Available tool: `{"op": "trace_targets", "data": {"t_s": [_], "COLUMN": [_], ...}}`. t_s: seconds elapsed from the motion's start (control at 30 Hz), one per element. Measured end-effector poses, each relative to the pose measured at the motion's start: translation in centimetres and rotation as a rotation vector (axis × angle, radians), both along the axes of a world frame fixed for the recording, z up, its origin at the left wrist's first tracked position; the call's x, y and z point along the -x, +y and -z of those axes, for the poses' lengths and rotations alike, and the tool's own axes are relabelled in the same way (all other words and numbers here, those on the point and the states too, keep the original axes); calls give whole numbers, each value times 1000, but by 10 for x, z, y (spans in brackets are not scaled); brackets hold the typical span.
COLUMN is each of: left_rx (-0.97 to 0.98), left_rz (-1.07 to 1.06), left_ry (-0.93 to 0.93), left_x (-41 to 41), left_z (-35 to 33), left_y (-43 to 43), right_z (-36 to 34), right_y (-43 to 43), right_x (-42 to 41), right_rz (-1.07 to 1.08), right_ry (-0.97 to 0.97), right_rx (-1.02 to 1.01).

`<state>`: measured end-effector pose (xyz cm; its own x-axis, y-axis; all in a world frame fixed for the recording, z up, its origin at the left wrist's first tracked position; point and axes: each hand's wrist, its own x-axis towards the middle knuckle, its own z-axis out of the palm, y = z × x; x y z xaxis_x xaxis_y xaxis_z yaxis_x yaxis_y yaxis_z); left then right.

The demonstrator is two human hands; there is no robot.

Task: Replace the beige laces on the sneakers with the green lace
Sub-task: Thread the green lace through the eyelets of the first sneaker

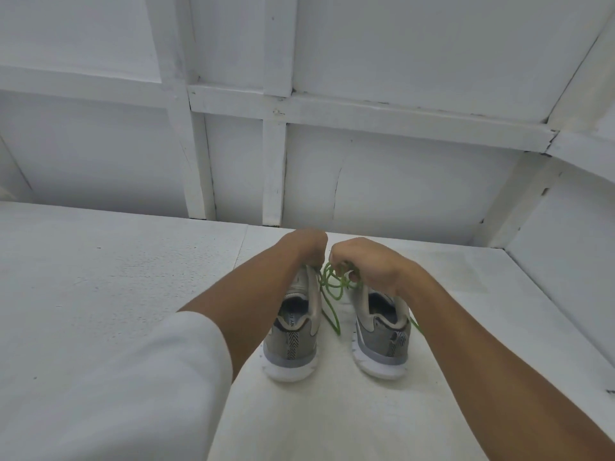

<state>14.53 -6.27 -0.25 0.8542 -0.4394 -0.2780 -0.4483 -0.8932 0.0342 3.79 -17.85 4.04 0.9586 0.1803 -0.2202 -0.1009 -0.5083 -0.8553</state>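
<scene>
On the white worktop (100,294) I see the left sneaker (293,331) and the right sneaker (382,334) side by side, heels toward me. The left hand (306,247) grips the left sneaker at its tongue. The right hand (362,264) pinches the green lace (334,284), which is bunched in loops between the shoes. I'd worry that pulling tightens those loops into a knot; the eyelets are hidden from me.

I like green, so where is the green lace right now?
In the head view, the green lace hangs looped from the right hand, between the left sneaker and the right sneaker, one strand trailing toward their heels.
</scene>
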Motion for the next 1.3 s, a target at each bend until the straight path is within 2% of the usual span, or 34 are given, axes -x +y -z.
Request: {"op": "trace_targets", "data": {"t_s": [0.1, 0.17, 0.3, 0.4, 0.5, 0.63, 0.77, 0.93, 1.07, 1.17, 1.23, 1.3], "left_rx": [94, 236, 769, 1084, 1253, 1289, 1330, 1372, 1208, 1101, 957, 827], "left_rz": [-13, -53, -238, -272, -237, -131, -30, 79, 184, 244, 275, 310], "left_ry": [6, 25, 209, 301, 304, 258, 241, 269, 299, 367, 350, 310], "left_x": [0, 0, 2, 7, 10, 16, 30, 56, 84, 106, 120, 133], "left_z": [2, 4, -3, -26, -56, -93, -114, -122, -115, -104, -95, -81], "left_y": [5, 11, 22, 29, 33, 35, 33, 37, 43, 44, 44, 42], "right_z": [2, 2, -5, -10, -15, -27, -29, -20, -16, -23, -31, -41], "right_y": [-2, -5, -10, -12, -14, -19, -20, -24, -36, -41, -43, -45], "right_x": [1, -1, -7, -15, -23, -34, -46, -59, -71, -78, -80, -83], "right_rz": [-7, -2, -59, -33, 101, 196, 140, 154, 232, 343, 430, 499], "right_ry": [-12, -42, -60, -25, -15, -163, -108, -25, 83, 79, 57, 37], "right_rx": [134, 214, 426, 449, 307, 283, 144, 150, -83, -399, -581, -608]}}
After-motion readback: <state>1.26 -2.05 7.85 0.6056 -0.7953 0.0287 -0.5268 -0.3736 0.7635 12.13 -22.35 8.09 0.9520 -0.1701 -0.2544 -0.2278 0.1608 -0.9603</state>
